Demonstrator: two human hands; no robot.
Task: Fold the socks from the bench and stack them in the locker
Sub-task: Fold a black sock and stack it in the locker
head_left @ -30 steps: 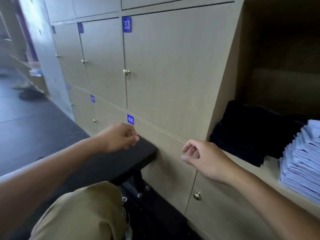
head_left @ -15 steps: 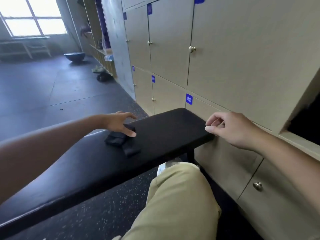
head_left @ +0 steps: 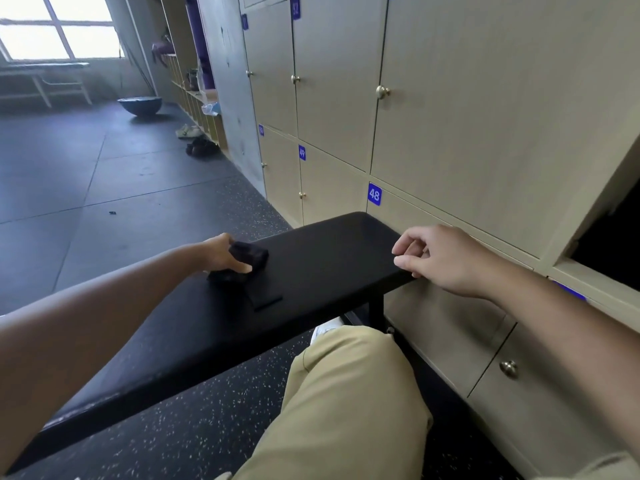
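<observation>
In the head view, the left hand (head_left: pixel 223 252) has its fingers and thumb curled round a bunched black sock (head_left: pixel 247 259) that lies on the black padded worktop (head_left: pixel 329 258), well towards its far side; a flat dark strip, probably the cuff or a second sock, trails from the bundle towards the near edge. The right hand (head_left: pixel 440 258) hovers over the worktop's end corner with its fingers loosely bent and nothing in them. The open locker (head_left: pixel 602 251) shows only as a dark gap at the right edge, so its contents cannot be made out. This looks like the pick-up step: a sock is being gathered and no fold is made yet. Next, the sock needs lifting clear and bringing between both hands, so the right one can catch the loose end and straighten it for folding.
</observation>
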